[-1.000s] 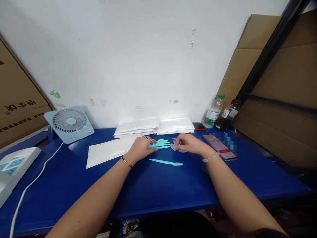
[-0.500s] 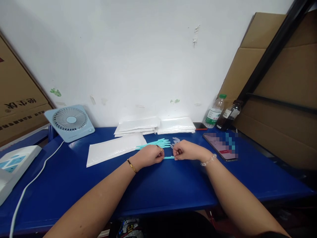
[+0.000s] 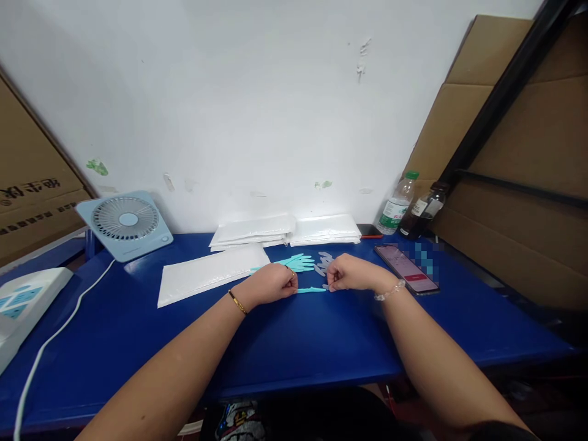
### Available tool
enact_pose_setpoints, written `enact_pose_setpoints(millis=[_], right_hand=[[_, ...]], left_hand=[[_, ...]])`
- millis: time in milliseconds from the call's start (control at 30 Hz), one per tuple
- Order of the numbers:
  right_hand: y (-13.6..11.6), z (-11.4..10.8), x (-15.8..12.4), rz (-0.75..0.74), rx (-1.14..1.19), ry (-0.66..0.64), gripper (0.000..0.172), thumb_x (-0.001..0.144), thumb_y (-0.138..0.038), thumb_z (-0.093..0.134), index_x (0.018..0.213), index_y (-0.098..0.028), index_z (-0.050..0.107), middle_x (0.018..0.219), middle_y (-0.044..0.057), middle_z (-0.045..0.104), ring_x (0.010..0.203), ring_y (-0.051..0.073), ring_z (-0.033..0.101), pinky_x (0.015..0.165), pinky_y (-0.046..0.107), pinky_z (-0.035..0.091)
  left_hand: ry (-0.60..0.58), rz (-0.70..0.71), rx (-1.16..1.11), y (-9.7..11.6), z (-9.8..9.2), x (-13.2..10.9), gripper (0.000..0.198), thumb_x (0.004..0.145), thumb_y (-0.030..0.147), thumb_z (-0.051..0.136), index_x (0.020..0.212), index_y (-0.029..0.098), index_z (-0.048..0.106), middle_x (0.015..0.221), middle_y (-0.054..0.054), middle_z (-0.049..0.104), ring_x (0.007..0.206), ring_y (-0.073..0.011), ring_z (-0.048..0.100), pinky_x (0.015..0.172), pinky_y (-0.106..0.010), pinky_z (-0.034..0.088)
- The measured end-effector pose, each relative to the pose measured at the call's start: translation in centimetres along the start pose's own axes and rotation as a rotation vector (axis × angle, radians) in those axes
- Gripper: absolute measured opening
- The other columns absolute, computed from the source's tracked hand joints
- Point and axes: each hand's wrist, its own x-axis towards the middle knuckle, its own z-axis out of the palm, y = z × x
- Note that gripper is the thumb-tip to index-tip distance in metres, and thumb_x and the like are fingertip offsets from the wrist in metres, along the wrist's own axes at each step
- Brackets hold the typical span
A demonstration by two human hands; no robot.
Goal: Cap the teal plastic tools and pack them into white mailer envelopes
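Observation:
My left hand point(image 3: 272, 283) is closed on one end of a slim teal plastic razor-like tool point(image 3: 311, 290) just above the blue table point(image 3: 294, 343). My right hand point(image 3: 350, 273) pinches its other end, where a small clear cap sits. Behind the hands lies a fan of several more teal tools point(image 3: 294, 263) and a little heap of clear caps point(image 3: 323, 261). A white padded envelope point(image 3: 209, 274) lies flat to the left of my left hand.
Two stacks of white envelopes point(image 3: 285, 229) sit by the wall. A pale blue fan point(image 3: 124, 223) with a white cable stands at the left, a white device point(image 3: 25, 300) nearer. A phone point(image 3: 407, 269) and two bottles point(image 3: 408, 211) are at the right, with cardboard behind.
Both hands left the piles at the back and came together on the single teal tool that lay alone on the table; they now hold it by its ends.

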Motion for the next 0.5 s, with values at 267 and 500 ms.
enact_pose_setpoints(millis=[267, 500], right_hand=[[-0.17, -0.05, -0.03, 0.001, 0.016, -0.023, 0.006, 0.069, -0.022, 0.068, 0.071, -0.017, 0.071, 0.068, 0.001, 0.069, 0.061, 0.015, 0.061, 0.054, 0.024, 0.043], [-0.50, 0.37, 0.24, -0.072, 0.061, -0.012, 0.008, 0.071, -0.025, 0.068, 0.072, -0.018, 0.071, 0.069, 0.001, 0.070, 0.060, 0.014, 0.060, 0.054, 0.025, 0.043]], left_hand=[[-0.003, -0.003, 0.000, -0.22, -0.13, -0.17, 0.012, 0.080, 0.022, 0.054, 0.078, 0.019, 0.066, 0.074, 0.000, 0.068, 0.064, -0.0124, 0.056, 0.056, -0.023, 0.034], [-0.003, 0.000, -0.030, 0.32, -0.11, -0.07, 0.012, 0.079, 0.021, 0.055, 0.077, 0.019, 0.066, 0.075, -0.001, 0.068, 0.064, -0.0133, 0.056, 0.056, -0.023, 0.034]])
